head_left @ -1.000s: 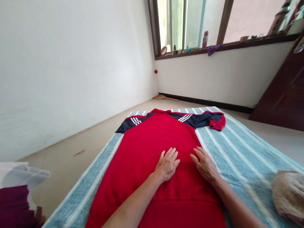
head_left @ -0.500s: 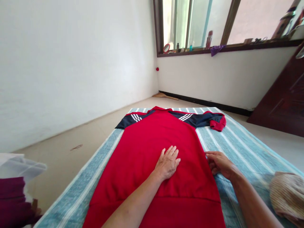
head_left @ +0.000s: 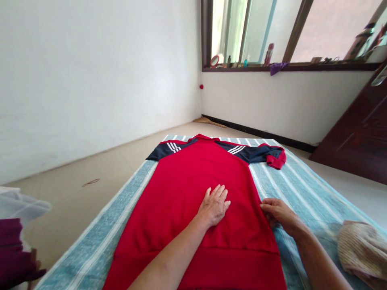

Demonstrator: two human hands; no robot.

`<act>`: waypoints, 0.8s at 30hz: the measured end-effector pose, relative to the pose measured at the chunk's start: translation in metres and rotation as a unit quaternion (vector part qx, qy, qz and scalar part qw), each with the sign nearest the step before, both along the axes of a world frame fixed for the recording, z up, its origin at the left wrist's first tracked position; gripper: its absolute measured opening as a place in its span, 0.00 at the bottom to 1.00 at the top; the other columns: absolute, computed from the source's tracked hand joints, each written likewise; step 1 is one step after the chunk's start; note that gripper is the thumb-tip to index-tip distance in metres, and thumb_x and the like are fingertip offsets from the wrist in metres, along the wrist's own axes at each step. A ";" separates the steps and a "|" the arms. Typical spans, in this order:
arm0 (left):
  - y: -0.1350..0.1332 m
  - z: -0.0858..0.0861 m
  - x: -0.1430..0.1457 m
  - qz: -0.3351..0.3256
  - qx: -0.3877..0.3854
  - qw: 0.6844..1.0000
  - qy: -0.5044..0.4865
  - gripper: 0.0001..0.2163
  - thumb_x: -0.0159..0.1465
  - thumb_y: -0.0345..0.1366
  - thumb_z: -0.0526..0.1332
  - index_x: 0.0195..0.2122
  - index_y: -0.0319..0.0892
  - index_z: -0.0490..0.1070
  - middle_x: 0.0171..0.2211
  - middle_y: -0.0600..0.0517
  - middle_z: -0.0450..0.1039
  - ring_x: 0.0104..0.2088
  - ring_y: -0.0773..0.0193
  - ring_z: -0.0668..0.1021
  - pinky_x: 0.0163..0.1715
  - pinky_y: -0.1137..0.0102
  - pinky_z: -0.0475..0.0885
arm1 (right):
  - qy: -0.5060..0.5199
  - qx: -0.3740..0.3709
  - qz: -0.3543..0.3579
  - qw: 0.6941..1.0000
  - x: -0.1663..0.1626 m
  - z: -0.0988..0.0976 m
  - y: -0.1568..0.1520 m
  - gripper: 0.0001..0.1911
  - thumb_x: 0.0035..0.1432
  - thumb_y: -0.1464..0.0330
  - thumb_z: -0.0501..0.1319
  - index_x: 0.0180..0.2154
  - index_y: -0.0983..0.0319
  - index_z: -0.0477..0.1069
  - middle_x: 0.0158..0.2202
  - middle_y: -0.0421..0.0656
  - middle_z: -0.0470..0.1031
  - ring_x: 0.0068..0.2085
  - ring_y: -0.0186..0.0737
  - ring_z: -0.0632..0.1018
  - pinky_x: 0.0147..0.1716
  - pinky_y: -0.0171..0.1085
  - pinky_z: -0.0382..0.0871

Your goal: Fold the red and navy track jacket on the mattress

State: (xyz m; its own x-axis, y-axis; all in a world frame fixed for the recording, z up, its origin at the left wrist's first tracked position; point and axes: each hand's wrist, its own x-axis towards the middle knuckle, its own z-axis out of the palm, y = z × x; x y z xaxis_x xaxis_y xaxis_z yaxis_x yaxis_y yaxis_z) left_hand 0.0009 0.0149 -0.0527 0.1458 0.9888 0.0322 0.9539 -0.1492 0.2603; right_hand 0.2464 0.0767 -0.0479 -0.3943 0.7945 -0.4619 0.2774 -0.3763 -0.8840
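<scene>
Floor takes up most of the view, with a striped blue mat (head_left: 302, 193) spread across it and a red shirt (head_left: 196, 193) laid flat along the mat's middle, collar away from the person, dark sleeves out to each side. Left hand (head_left: 215, 205) lies open and flat on the shirt's middle, fingers spread, pinning the cloth. Right hand (head_left: 279, 212) sits at the shirt's right side seam, fingers curled together on the edge (whether cloth is truly pinched in that grip I cannot tell).

By my reading, the step in hand is smoothing done and a side fold starting. The next move would call for lifting that right edge cleanly while the flat palm keeps the body from sliding.

Room is generous: bare mat lies to the right of the seam, and a tan cloth bundle (head_left: 359, 251) sits well apart near the mat's right corner. The right sleeve (head_left: 270, 156) is bunched at its cuff.
</scene>
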 end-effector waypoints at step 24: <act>-0.001 0.007 0.001 -0.003 -0.018 1.000 0.001 0.25 0.71 0.46 0.44 0.64 0.39 0.57 0.67 0.46 0.52 0.68 0.57 0.53 0.65 0.50 0.49 | 0.259 -0.157 -0.120 0.945 -0.013 0.003 -0.045 0.10 0.54 0.66 0.65 0.37 0.65 0.76 0.36 0.48 0.81 0.38 0.45 0.82 0.39 0.37 0.77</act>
State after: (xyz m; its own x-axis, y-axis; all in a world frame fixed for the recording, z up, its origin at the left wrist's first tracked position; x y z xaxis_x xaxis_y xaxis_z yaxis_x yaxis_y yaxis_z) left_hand 0.0024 0.0140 -0.0462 0.1522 0.9884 -0.0033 0.9535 -0.1459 0.2637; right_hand 0.2330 0.0319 -0.0451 -0.4576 0.7452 -0.4851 -0.2882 -0.6404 -0.7119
